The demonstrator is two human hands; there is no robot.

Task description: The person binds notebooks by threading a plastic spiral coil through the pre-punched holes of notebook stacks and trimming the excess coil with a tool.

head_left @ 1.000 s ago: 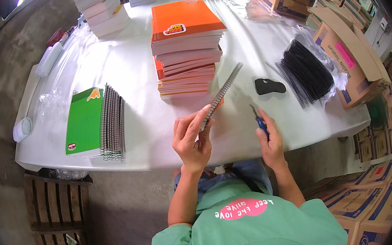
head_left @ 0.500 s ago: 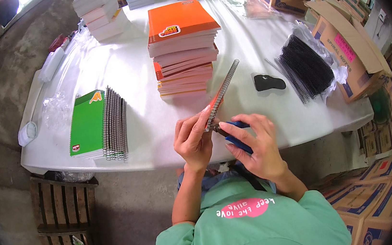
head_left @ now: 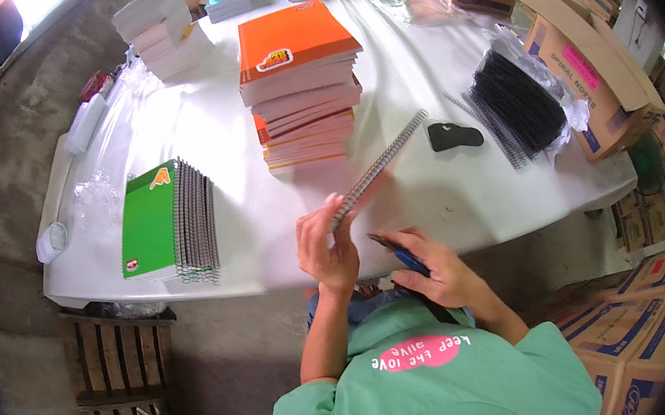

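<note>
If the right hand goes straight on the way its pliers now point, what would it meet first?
The blue-handled pliers in the right hand would probably meet the left hand first, around where it holds the spiral coil. Depth is unclear, so they might pass over or under it.

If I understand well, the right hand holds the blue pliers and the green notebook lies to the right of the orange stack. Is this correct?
Not entirely: the head view shows the green notebook to the left of the orange stack. The right hand does hold the blue pliers.
</note>
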